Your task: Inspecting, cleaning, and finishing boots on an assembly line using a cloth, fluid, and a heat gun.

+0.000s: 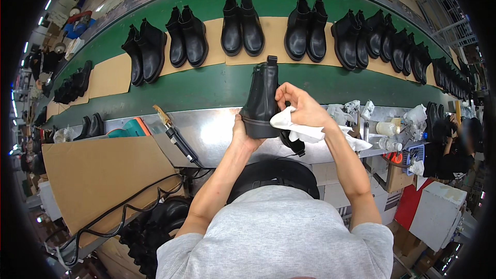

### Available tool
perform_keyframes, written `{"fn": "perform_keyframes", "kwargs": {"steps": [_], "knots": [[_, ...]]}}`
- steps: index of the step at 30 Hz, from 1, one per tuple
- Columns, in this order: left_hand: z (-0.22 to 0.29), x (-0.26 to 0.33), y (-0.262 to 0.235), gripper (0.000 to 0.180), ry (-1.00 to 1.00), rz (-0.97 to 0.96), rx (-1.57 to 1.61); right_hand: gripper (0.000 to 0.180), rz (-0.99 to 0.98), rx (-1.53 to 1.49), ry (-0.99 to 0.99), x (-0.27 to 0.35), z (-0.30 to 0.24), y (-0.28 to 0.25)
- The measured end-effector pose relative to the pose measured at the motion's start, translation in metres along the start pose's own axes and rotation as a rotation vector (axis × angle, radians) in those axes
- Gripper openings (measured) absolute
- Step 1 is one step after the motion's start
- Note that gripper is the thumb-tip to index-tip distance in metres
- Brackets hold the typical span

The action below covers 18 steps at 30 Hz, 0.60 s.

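A black ankle boot stands upright in front of me, held just over the metal bench edge. My left hand is closed around its sole and heel from below on the left. My right hand is at the boot's right side, its fingers curled in a pinch near the shaft. A white cloth is gripped in that hand and hangs down under the palm, touching the boot's lower side. Part of a second black boot or dark piece shows below the cloth; I cannot tell which.
Pairs of black boots line cardboard sheets on the green conveyor beyond. On the metal bench lie a corded hot-air tool and a brush. Bottles and crumpled cloths stand right. Cardboard is at left; a co-worker is far right.
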<state>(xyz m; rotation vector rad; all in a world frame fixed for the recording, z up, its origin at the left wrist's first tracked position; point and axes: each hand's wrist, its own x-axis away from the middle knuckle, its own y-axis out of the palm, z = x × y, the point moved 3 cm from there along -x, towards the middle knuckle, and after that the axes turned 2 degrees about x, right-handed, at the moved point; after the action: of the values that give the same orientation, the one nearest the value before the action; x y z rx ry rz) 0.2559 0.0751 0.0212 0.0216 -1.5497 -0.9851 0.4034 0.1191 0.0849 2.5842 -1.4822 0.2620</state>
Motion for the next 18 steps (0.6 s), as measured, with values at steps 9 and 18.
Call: {"fn": "perform_keyframes", "kwargs": {"steps": [9,18], "knots": [[0.000,-0.007,-0.005,0.047,-0.035,-0.026,0.044,0.037,0.056,0.005,-0.111,-0.004,-0.001,0.002],[0.008,-0.019,-0.010,0.036,-0.152,-0.110,0.303,0.033,0.533,0.526,-0.166,0.031,0.004,-0.040]]}}
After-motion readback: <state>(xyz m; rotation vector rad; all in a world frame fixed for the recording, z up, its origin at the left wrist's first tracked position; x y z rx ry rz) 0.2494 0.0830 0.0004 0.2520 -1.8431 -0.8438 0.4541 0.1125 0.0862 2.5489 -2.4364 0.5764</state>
